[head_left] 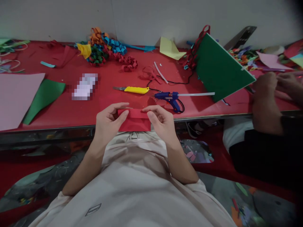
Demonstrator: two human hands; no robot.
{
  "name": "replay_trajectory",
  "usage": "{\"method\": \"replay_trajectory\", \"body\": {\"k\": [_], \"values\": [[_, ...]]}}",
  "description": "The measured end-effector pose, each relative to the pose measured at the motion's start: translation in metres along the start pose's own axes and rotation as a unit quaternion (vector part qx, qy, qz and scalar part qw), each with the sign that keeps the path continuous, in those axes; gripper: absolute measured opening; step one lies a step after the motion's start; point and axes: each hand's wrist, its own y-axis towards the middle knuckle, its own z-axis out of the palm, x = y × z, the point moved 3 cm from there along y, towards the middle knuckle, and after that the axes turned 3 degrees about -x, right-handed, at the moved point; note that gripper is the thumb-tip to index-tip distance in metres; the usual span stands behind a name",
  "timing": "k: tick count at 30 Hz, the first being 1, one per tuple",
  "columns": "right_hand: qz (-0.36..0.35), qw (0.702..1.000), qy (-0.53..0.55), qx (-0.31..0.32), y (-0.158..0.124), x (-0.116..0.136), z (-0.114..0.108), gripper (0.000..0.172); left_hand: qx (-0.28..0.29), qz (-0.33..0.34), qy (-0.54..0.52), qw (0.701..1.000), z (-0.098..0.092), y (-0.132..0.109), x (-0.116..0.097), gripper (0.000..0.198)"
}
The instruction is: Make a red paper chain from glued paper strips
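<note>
Between my two hands is a piece of red paper (134, 124), its upper edge folded over into a band. My left hand (111, 118) pinches the fold at its left end, thumb in front. At the right end my right hand (161, 118) grips the same fold between thumb and fingers. The paper hangs at the table's front edge, above my lap. Just beyond my hands lie a yellow utility knife (136, 90) with its blade out and a blue hot glue gun (169, 98) with a white glue stick in its back.
Paper chains (101, 50) lie at the back of the red table (78, 110). A green board (220, 66) leans to the right, near a co-worker's hands (267, 88). Pink paper (19, 97) and green paper (44, 97) lie left, beside a blurred-out item (85, 86).
</note>
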Motion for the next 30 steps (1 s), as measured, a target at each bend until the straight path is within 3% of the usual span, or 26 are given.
{"method": "replay_trajectory", "body": {"k": [8,13,16,21,30], "values": [[0.039,0.998,-0.041,-0.016,0.004,-0.012,-0.001,0.025,0.005,-0.04,-0.004,0.999,-0.003,0.002,0.008,0.036],[0.005,0.998,-0.061,-0.02,0.005,-0.004,-0.001,0.022,-0.015,-0.028,0.032,0.999,-0.002,0.001,0.004,0.026],[0.029,0.999,-0.031,-0.015,0.006,-0.006,0.003,0.023,-0.022,-0.02,0.047,0.998,-0.001,0.0,0.002,0.024],[0.048,0.999,-0.006,-0.018,0.009,-0.012,0.006,0.017,-0.012,-0.022,0.048,0.999,-0.003,0.0,0.005,0.024],[0.043,0.998,-0.04,-0.008,0.012,-0.015,0.005,0.022,-0.01,-0.027,0.058,0.998,-0.006,0.001,0.009,0.03]]}}
